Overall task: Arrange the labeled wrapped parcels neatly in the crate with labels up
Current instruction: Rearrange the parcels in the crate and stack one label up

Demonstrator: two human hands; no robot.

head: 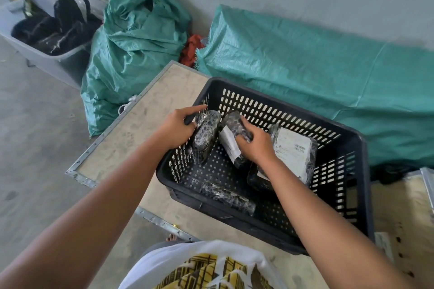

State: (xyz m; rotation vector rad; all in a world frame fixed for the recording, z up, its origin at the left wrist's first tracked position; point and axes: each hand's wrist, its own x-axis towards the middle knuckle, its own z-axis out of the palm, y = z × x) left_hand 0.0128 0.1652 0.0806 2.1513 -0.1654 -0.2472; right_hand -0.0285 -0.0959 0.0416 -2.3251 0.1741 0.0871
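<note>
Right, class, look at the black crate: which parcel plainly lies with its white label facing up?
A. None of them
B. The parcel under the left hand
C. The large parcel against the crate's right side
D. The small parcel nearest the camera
C: the large parcel on the right side of the crate shows its white label on top, while the small parcel nearest the camera shows only dark wrap.

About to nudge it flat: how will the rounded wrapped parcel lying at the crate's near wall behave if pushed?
The near parcel looks cylindrical, so it may roll across the crate floor. Its glossy, crinkled wrap suggests a slippery surface. It holds its shape lying free, so it is probably fairly stiff.
</note>
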